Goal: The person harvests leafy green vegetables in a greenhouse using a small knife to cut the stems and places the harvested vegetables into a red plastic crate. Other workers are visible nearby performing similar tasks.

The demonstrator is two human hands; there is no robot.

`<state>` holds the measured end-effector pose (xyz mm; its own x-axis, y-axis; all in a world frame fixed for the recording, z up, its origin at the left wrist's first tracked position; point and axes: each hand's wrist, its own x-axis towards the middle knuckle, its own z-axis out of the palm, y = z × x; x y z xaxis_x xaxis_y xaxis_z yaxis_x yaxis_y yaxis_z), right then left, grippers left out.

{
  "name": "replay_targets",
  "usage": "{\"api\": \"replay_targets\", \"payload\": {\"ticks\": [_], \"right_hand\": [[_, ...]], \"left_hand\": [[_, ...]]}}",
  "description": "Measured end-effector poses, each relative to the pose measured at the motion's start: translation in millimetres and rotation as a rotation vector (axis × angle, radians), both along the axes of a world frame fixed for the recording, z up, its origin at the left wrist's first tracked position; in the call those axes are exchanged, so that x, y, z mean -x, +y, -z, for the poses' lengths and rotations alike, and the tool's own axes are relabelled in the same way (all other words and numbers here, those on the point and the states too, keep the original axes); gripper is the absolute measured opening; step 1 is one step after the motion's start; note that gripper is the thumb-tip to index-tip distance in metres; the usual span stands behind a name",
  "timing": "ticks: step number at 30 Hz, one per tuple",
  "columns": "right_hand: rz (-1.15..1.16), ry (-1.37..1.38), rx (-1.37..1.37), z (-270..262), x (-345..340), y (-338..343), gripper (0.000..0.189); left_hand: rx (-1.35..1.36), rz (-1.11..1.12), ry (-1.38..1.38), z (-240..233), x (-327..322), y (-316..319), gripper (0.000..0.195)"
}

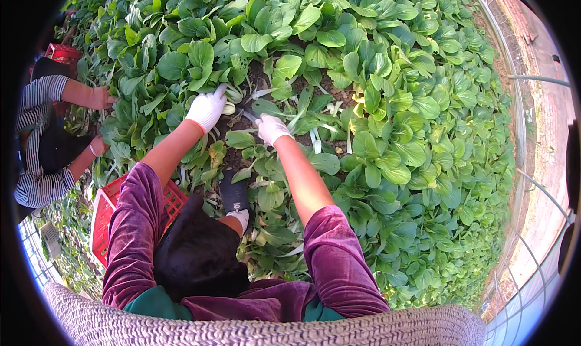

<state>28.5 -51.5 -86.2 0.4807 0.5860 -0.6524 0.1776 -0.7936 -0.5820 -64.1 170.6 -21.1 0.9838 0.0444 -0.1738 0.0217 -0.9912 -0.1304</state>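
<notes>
My left hand [208, 108], in a white knit glove with an orange cuff, is closed around the lower part of a bok choy plant [232, 93]. A pale cut stem base [228, 108] shows beside its fingers. To the right, my right hand [271, 128], gloved in white, grips a knife, its dark metal blade [249, 116] pointing up and left towards the stems. The knife's handle is hidden in the fist. Loose leaves with white stalks [299, 112] lie on the soil around my right hand.
A red plastic crate [103, 219] stands by my left arm. My shoe [233, 194] rests on soil among plants. At the left a co-worker in striped sleeves [43, 89] reaches into the plants, near another red crate [63, 52]. A metal rail [517, 96] borders the dense bed [408, 155] at right.
</notes>
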Motion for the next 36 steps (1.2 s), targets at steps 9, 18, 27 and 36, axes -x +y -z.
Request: {"api": "replay_targets", "payload": {"ticks": [9,18,27,36], "right_hand": [[0.955,0.450,-0.574,-65.4,44.9,-75.1,0.063],[1.359,0.493,-0.884,-83.4,61.9,-107.5,0.024],[1.128,0.203,-0.601,-113.9,57.3,-156.8,0.056],[0.865,0.187,-0.624,-143.5,78.1,-141.4,0.030]], "left_hand": [[0.366,0.203,-0.108,-74.7,47.6,-64.8,0.021],[0.498,0.278,-0.184,-109.5,74.9,-118.4,0.032],[1.023,-0.178,-0.383,-118.7,93.1,-144.3,0.029],[1.092,-0.109,-0.215,-113.7,107.0,-147.3,0.036]]}}
